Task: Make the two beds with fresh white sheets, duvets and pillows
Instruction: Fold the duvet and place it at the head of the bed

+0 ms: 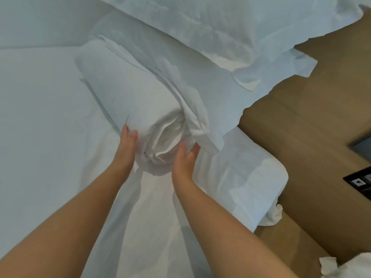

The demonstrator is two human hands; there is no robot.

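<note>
Two hands flank the near end of a rolled white duvet (128, 91), neither one grasping: the left hand (128, 144) lies with straight fingers flat against the roll's 9 o'clock side, and the right hand (185, 157), fingers straight and slightly spread, touches the loose folds at its 3 o'clock side. The roll rests on the white sheet (50, 121) of the bed, running away toward 11 o'clock. At 1 o'clock from the roll lies a pillow (190, 27), enclosed in a white case with a flat border. At 3 o'clock is a brown wood-grain surface (313, 121); at 4 o'clock, a black switch panel (359, 182). Crumpled white cloth (333, 265) shows at 5 o'clock.
</note>
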